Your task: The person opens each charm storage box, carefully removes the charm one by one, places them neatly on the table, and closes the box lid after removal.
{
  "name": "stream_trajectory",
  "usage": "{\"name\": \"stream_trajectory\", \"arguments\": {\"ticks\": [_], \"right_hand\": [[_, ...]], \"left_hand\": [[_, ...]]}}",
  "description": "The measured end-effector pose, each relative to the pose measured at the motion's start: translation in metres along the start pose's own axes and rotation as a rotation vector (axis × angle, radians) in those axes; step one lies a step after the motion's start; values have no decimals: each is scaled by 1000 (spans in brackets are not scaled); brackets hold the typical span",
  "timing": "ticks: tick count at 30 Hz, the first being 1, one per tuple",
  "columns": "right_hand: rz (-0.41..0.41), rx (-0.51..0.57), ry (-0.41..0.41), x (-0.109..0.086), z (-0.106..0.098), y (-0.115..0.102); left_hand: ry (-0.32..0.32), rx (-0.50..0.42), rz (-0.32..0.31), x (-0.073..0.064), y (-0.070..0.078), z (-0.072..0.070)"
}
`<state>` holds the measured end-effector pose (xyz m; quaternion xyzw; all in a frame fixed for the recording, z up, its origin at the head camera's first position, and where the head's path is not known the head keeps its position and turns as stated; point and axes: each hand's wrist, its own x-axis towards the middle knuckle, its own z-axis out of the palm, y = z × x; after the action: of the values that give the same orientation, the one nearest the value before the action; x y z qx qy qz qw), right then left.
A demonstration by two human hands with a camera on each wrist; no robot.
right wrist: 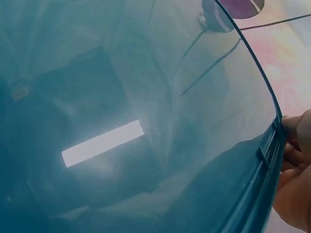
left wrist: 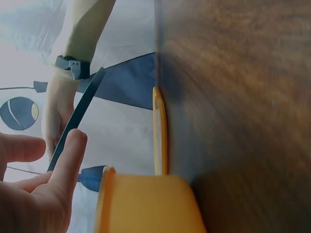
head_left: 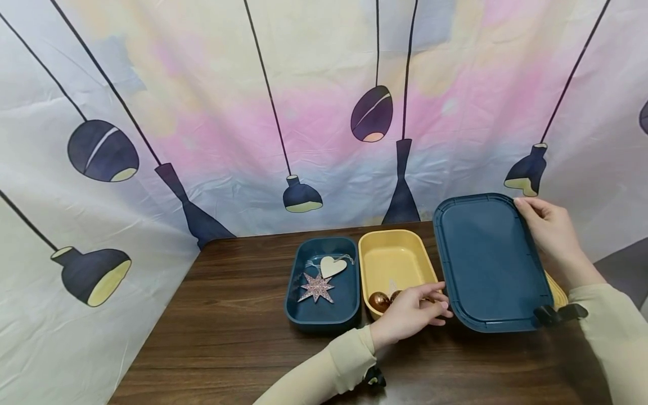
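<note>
A dark blue lid (head_left: 493, 261) is held up and tilted at the right of the table. My right hand (head_left: 552, 236) pinches its upper right edge; the right wrist view shows the fingers (right wrist: 294, 160) at the rim of the lid (right wrist: 160, 184). Beside the lid's lower left edge is my left hand (head_left: 412, 312), fingers extended. In the left wrist view the lid (left wrist: 80, 114) passes between the thumb and fingers of that hand (left wrist: 46, 194); firm contact is unclear. Under the left hand, a yellow container (head_left: 395, 259) holds shiny brown balls (head_left: 379, 302), partly hidden.
To the left, a dark blue container (head_left: 293, 281) holds a glittery star (head_left: 317, 288) and a cream heart (head_left: 332, 266) with string. A yellow lid (head_left: 558, 292) lies mostly hidden behind the blue lid. A printed cloth (head_left: 228, 129) hangs behind the wooden table (head_left: 228, 315).
</note>
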<state>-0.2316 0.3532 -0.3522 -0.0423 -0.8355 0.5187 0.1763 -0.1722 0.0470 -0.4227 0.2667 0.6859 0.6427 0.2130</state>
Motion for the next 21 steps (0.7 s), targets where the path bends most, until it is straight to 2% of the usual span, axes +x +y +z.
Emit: {"name": "stream_trajectory", "arguments": {"ticks": [2,7,14,21], "right_hand": [[-7,-26,6,2,0,3],[-68,-195,61,10,-1,9],[-45,-228,57,21,-1,15],[-42,-266,49,33,-1,23]], "left_hand": [[0,-17,-8,0,-1,4],[-29,-21,-11,-1,-4,14],[-47,-17,-33,0,-8,31],[12,-42,-90,7,-12,48]]}}
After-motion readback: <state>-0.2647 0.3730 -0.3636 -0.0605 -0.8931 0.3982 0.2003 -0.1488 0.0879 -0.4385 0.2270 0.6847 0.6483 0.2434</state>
